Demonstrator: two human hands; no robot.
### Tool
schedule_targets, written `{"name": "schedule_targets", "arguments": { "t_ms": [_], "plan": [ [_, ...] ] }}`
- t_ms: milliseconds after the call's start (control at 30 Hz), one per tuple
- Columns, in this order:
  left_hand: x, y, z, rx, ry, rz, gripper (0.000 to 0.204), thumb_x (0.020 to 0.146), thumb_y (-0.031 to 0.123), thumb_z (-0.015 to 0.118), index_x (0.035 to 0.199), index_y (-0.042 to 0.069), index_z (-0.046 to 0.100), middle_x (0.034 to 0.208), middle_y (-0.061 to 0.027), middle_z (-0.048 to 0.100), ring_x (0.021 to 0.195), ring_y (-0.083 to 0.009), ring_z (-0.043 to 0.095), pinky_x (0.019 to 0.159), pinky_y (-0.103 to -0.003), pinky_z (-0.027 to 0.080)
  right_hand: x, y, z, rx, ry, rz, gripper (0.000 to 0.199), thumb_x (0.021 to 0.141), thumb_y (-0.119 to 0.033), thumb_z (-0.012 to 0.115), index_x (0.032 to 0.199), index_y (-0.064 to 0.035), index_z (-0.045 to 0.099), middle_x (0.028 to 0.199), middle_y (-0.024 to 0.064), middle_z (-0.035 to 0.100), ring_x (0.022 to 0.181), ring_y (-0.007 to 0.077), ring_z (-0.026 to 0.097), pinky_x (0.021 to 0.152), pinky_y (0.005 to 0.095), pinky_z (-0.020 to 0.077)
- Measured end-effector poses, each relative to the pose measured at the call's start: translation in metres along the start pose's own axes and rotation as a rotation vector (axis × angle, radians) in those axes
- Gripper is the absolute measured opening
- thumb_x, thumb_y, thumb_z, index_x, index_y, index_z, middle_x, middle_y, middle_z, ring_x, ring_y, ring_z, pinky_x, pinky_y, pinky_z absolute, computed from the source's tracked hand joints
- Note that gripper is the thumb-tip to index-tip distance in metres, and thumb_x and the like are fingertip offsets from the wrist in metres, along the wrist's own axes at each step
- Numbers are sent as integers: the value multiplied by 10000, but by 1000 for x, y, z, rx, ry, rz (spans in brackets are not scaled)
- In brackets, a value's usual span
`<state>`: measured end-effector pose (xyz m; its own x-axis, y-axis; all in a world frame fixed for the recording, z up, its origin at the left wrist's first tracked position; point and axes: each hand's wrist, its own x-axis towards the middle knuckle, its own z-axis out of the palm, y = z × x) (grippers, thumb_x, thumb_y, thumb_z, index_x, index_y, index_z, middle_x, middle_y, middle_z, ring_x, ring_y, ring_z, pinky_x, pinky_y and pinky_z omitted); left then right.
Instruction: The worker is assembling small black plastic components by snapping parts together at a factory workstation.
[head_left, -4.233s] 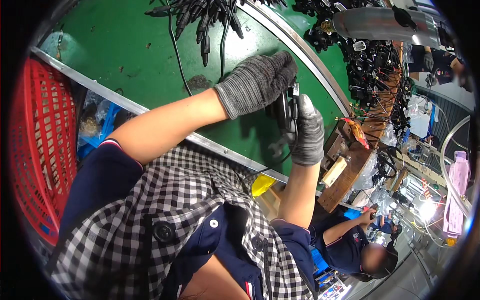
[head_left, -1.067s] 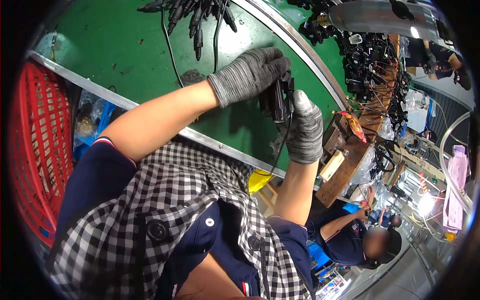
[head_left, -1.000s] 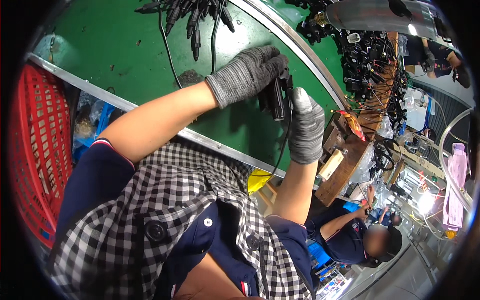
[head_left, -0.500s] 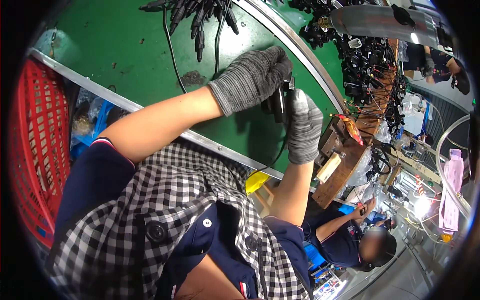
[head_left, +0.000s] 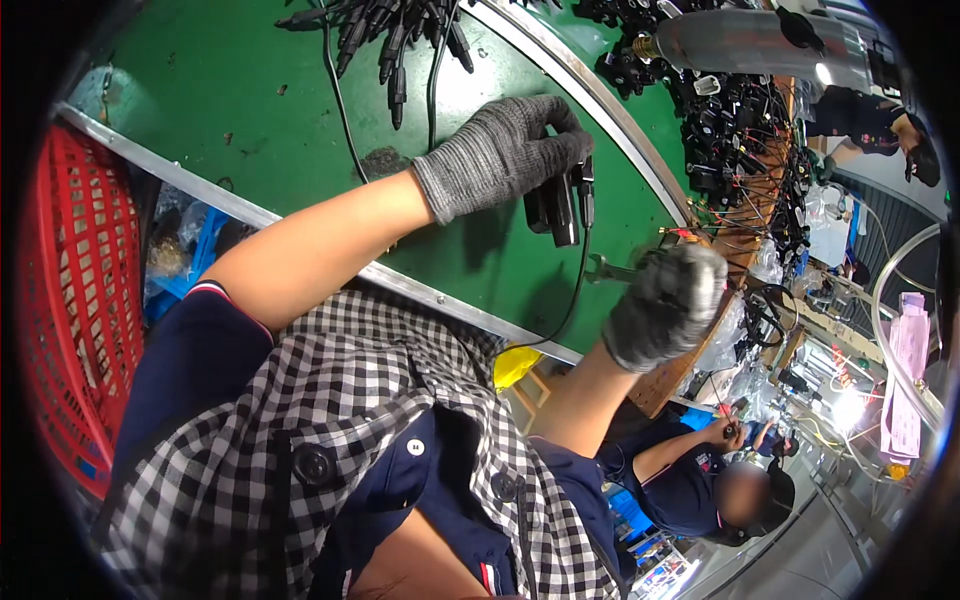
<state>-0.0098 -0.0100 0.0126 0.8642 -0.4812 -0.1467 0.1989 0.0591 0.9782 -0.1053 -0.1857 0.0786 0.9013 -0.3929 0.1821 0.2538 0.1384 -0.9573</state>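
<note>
My left hand (head_left: 500,155), in a grey knitted glove, is closed around the top of a black housing (head_left: 553,212) above the green table. A slim black plug (head_left: 587,200) hangs beside the housing from the same grip, and its black cable (head_left: 572,315) curves down over the table's near edge. To the right, my gloved right hand (head_left: 668,305) is closed and smeared by motion. From its left side sticks out the open jaw of a metal wrench (head_left: 606,269); the rest of the wrench is hidden in the glove.
Black cable connectors (head_left: 400,40) lie bunched at the table's far side. A metal rail (head_left: 590,100) bounds the green table (head_left: 260,130). Many black parts (head_left: 705,150) fill the area beyond. A red basket (head_left: 85,290) stands at left; a co-worker (head_left: 690,475) sits at lower right.
My right hand has moved away from the black housing, to the right and nearer me, and a wrench now shows in it. My left hand has stayed at the housing.
</note>
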Motion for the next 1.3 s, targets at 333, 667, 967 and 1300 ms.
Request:
{"name": "schedule_targets", "arguments": {
  "t_ms": [333, 667, 967, 1300],
  "plan": [
    [-1, -2, 3, -63, -106, 187, 354, 835, 340, 615, 957, 8, 604, 756, -51, 629, 714, -84, 574, 686, -247, 476, -23, 57, -21, -856, -71, -95, 266, 892, -227, 506, 984, 5, 601, 750, 48, 588, 608, 126, 528, 534, 263, 423],
    [-2, 5, -4, -260, -116, -68, 397, 851, 359, 590, 1033, 6, 588, 878, -43, 625, 786, -103, 581, 735, -241, 474, -22, 9, -1, -933, -650, 172, 272, 900, -252, 503, 967, -3, 591, 642, 116, 538, 548, 227, 531, 537, 313, 416],
    [-4, 9, -4, -208, -139, -192, 383, 856, 344, 586, 1006, -8, 604, 814, -39, 633, 689, -89, 580, 629, -220, 477, 6, -5, 6, -952, -821, 145, 245, 891, -254, 501, 855, -22, 573, 636, 186, 525, 608, 363, 529, 544, 397, 416],
    [-3, 11, -3, 16, -147, -242, 355, 839, 329, 614, 889, -22, 640, 751, -52, 644, 647, -79, 581, 588, -218, 476, 34, -13, 7, -1080, -1080, 86, 268, 877, -291, 500, 811, -45, 585, 653, 186, 550, 651, 382, 544, 571, 444, 423]
  ]
}}
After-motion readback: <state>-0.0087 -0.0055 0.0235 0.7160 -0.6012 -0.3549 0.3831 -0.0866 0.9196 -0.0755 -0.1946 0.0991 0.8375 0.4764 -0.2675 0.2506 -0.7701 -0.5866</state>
